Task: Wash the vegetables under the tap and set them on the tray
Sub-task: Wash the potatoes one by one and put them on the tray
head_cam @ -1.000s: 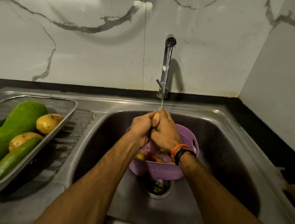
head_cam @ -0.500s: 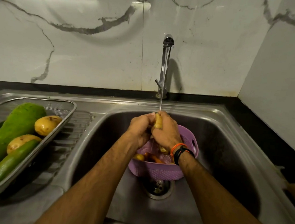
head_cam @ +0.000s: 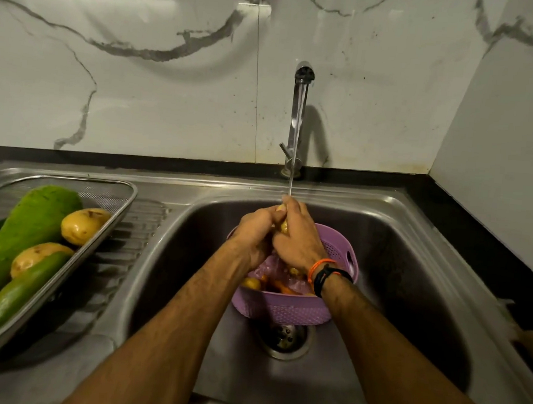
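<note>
Rubbing a small yellow potato under the thin stream from the tap, over the far rim of the purple colander in the sink. Left hand and right hand curled round it from either side, fingers wrapped close, so only slivers of yellow skin peek out between them. Firm and stiff by the look, light enough for one hand, but wet and smooth-skinned, so likely slippery; best cupped across its middle with the whole palm, not pinched at the ends. Not fragile; a drop would probably land it back in the colander.

Pale yellow where visible, faintly glossy with water; shape mostly hidden. More pieces waiting in the colander, some yellow, some orange, too covered to name. Off to the left, on the draining board, a steel mesh tray already carrying a large rough green gourd, a smoother green vegetable nearer, and two washed potatoes. Orange and black bands on the right wrist. Still some room at the tray's far right corner for this one.
</note>
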The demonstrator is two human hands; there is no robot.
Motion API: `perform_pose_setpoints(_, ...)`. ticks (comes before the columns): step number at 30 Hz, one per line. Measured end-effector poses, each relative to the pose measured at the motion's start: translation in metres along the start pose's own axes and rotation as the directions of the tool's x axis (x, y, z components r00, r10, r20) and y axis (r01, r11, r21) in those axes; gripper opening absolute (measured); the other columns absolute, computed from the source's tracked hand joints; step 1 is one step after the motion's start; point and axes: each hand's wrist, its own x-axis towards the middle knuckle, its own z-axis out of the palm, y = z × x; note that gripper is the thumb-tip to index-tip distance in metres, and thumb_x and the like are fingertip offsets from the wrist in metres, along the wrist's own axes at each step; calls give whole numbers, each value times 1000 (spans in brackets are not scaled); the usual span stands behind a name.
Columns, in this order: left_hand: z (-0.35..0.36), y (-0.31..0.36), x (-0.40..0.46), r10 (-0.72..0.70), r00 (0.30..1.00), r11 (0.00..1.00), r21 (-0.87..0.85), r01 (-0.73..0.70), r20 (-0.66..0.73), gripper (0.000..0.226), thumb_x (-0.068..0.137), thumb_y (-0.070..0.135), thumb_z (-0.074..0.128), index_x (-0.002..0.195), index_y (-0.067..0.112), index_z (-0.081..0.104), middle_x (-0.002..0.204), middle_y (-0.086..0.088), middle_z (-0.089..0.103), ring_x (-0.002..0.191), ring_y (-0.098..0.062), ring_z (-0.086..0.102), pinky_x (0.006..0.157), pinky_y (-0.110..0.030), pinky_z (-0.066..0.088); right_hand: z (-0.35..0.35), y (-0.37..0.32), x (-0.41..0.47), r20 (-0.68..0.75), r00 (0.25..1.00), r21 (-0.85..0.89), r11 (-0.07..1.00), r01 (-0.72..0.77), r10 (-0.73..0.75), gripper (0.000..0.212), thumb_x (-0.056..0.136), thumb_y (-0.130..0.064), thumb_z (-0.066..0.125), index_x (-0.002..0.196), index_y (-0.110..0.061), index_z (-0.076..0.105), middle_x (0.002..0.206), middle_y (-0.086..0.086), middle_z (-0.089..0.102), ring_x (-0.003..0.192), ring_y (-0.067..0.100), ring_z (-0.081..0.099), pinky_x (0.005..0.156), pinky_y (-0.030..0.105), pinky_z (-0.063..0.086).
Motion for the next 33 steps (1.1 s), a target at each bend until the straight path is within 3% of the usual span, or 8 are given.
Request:
perform_pose_setpoints(4,0,-3,5,32,998,999,-12,-31,62,31,93,4,54,120,11,68,113,-15,71,110,-30,65,87,-42,56,-5,4,0,-34,999,42,999,-8,10,73,87,2,53,152,-13,22,151,7,29,136,25,37,108,31,36)
perform_pose_setpoints(9,5,0,3,85,976,995,-26,-93,-202,22,85,-4,61,97,7,76,92,-16,73,88,-25,69,74,-33,59,3,2,-2,28,999,-45,999,29,-27,87,84,7,55,156,-12,11,161,6,13,144,26,26,114,31,28)
perform_pose_setpoints(13,-1,1,1,42,999,998,49,-41,-30,31,85,-6,58,110,6,73,106,-19,72,106,-32,67,85,-42,58,-2,3,2,-22,1000,-52,999,-2,0,83,82,1,59,154,-11,19,157,7,24,140,26,32,111,31,32)
perform_pose_setpoints(18,8,1,-2,68,977,997,-17,-73,-201,19,85,-3,62,99,2,74,86,-13,72,84,-24,68,74,-33,59,6,2,-2,-32,999,-31,999,8,-9,85,81,7,57,155,-12,18,159,5,20,142,25,30,113,32,29)
perform_pose_setpoints(22,4,0,-2,17,1000,999,42,-17,-7,32,88,-6,55,112,6,72,109,-18,71,102,-29,67,84,-39,58,-1,6,3,-85,996,-45,999,-22,18,76,77,-1,61,148,-9,32,146,9,38,132,27,42,102,27,37)
perform_pose_setpoints(27,7,2,0,75,975,997,-16,-81,-209,24,85,-7,60,102,4,74,91,-15,73,87,-24,69,73,-33,59,6,3,-3,-52,999,-12,1000,9,-10,81,84,4,58,154,-11,21,157,5,24,140,24,33,108,23,27)
perform_pose_setpoints(31,6,2,-3,32,997,998,49,-28,-70,30,84,-9,57,105,6,74,101,-18,73,96,-28,68,80,-39,59,0,4,2,-87,996,-24,999,-26,24,77,77,1,61,148,-8,31,146,10,37,133,27,41,105,30,37)
perform_pose_setpoints(33,6,5,-2,37,993,999,8,-36,-112,29,83,-10,59,103,4,74,101,-19,72,97,-29,69,85,-42,59,0,3,0,-75,997,-18,1000,-11,9,76,81,1,60,150,-10,29,148,9,36,133,26,41,104,28,36)
